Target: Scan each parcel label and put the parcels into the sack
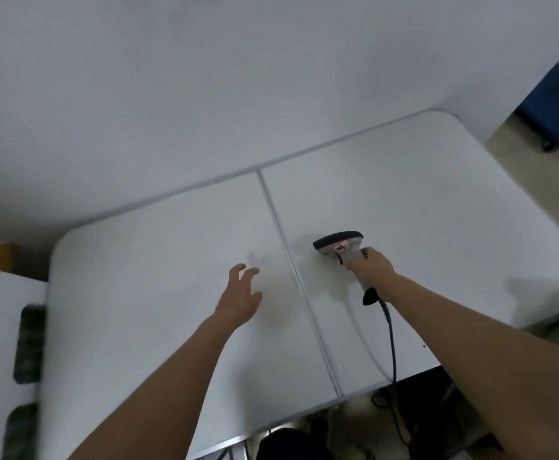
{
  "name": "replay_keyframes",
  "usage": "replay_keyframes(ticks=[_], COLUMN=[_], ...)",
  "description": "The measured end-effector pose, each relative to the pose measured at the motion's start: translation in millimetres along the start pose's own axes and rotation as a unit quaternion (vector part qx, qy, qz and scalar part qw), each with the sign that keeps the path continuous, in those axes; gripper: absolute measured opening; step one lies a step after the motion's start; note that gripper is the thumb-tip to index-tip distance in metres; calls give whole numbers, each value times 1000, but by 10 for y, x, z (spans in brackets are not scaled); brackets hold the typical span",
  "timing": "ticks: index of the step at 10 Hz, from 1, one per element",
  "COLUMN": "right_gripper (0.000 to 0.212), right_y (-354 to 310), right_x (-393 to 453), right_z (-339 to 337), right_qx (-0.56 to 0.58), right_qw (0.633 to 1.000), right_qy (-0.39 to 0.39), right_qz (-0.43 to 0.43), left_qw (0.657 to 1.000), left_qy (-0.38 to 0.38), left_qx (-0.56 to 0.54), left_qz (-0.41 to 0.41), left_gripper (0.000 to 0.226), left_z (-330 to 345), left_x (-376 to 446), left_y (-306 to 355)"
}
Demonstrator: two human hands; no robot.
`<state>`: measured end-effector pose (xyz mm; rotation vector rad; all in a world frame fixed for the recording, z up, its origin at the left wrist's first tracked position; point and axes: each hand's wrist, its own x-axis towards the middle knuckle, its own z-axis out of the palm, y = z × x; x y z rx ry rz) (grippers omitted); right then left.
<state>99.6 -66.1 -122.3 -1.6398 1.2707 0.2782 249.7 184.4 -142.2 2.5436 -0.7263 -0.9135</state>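
Right hand [369,265] gripping corded barcode scanner [341,250] over white surface [437,207]; left hand [240,298] open, fingers spread, reaching forward. No parcel or sack in view. Probably between parcels; next, fetching one to scan.

You face a plain white wall [205,78] behind a white folding table [420,200] with a seam down its middle. Beyond the table's far right corner you see pale floor [516,141] and blue furniture [556,104].
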Motion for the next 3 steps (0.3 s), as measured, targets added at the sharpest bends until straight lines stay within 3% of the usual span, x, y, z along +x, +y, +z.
replay_keyframes(ticks=[3], right_gripper=[53], right_y=[201], right_x=[20], right_z=[-293], right_qx=[-2], right_qw=[999], right_qy=[33], right_qz=[16], left_qw=[999], left_qy=[-13], left_qx=[7], left_qz=[38], left_gripper=[52], left_z=[47], left_x=[55], left_y=[389])
